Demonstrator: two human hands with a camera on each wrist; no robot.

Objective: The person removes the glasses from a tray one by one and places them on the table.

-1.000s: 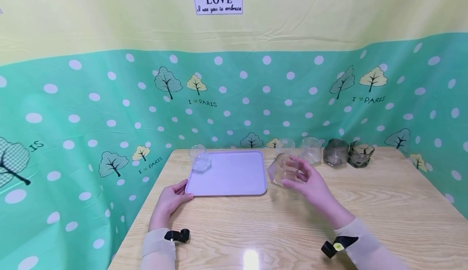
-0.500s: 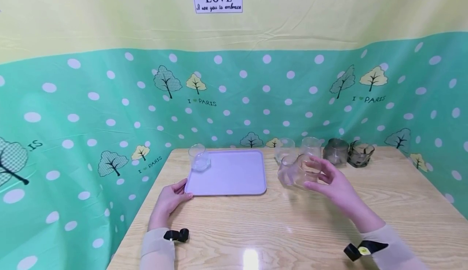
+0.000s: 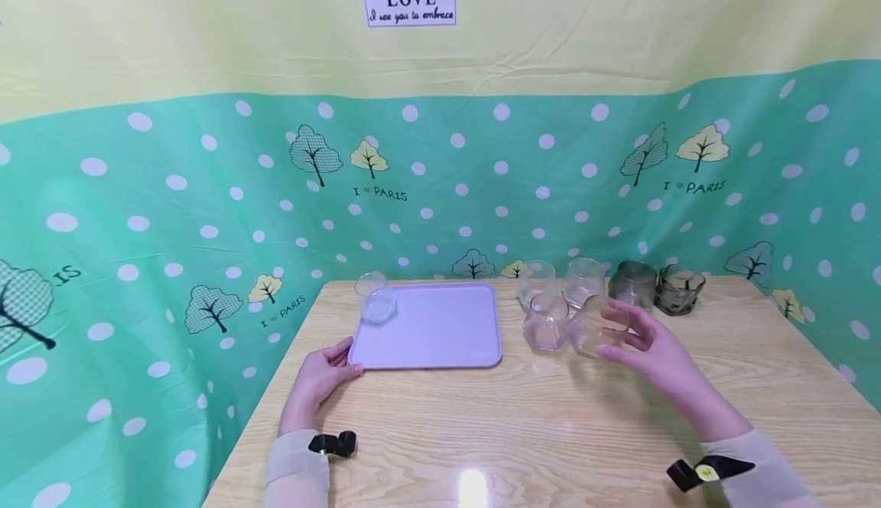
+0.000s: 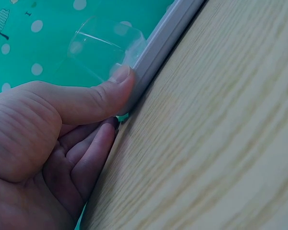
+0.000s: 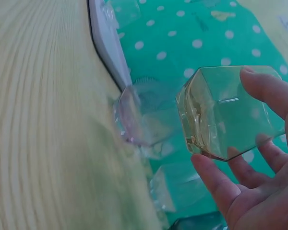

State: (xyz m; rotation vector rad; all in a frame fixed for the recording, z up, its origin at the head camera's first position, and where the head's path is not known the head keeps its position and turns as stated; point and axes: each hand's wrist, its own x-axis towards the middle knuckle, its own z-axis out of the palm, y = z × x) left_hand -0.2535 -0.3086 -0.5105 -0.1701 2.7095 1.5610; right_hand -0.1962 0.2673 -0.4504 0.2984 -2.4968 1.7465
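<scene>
My left hand holds the near left corner of a lilac tray. In the left wrist view its thumb lies on the tray's rim, with the fingers bent below. At the tray's far left stands a clear drinking glass. My right hand grips an amber-tinted, faceted glass between thumb and fingers, close over the table. Just left of it stands a pinkish glass, which overlaps it slightly in the head view. The right wrist view shows the amber glass with fingertips along its side.
Along the back right stand two clear glasses, one left of the other, then a smoky grey glass and a dark glass. A dotted green curtain hangs behind the wooden table.
My right hand has carried the amber glass rightward, from in front of the pinkish glass to its right side. My left hand and the tray have stayed put.
</scene>
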